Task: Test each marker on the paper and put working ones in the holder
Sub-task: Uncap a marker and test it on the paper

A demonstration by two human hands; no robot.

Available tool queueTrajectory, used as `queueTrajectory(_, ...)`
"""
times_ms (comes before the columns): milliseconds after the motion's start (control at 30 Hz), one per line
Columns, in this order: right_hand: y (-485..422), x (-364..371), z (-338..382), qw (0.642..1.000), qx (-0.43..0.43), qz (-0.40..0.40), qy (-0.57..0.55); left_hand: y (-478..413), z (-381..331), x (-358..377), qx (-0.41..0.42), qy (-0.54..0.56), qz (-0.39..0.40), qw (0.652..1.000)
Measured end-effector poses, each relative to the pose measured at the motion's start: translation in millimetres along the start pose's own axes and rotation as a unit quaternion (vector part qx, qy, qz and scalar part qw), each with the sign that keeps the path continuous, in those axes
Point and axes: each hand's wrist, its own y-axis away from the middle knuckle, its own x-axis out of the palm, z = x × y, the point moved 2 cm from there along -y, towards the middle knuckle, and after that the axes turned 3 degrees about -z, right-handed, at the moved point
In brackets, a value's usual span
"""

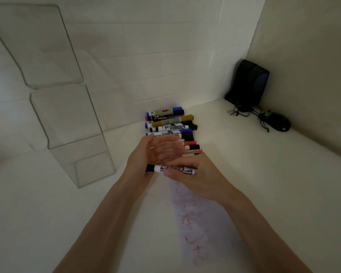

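A white whiteboard marker with a black cap lies crosswise, gripped by my right hand. My left hand is at the marker's black cap end, fingers spread and motion-blurred. Beyond my hands a pile of several markers with blue, black, gold and red caps lies on the white table. A strip of paper with red scribbles runs toward me under my right forearm. A clear acrylic tiered holder stands at the left against the wall.
A black speaker stands in the far right corner with tangled cables, and a black mouse lies next to it. White tiled walls close the back and the right side.
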Motion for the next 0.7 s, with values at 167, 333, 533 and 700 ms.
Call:
queueTrajectory(167, 1.9, 4.2, -3.2, 0.999, -0.046, -0.009, 0.013, 0.8, 3.3, 0.8, -0.002, -0.056, -0.009, 0.998)
queueTrajectory(333, 2.9, 6.2, -8.9, 0.998, -0.053, -0.021, 0.007, -1.1, 2.9, 1.1, 0.008, -0.066, -0.010, 0.998)
queueTrajectory(533, -1.1, -2.8, 0.6, 0.999, -0.026, 0.009, 0.041, 0.5, -2.8, -0.9, 0.035, -0.052, -0.024, 0.998)
queueTrajectory(700, 0.0, -59.9, -8.8, 0.981, 0.064, -0.161, 0.082, 0.0, -1.3, -13.3, 0.194, -0.157, -0.127, 0.960)
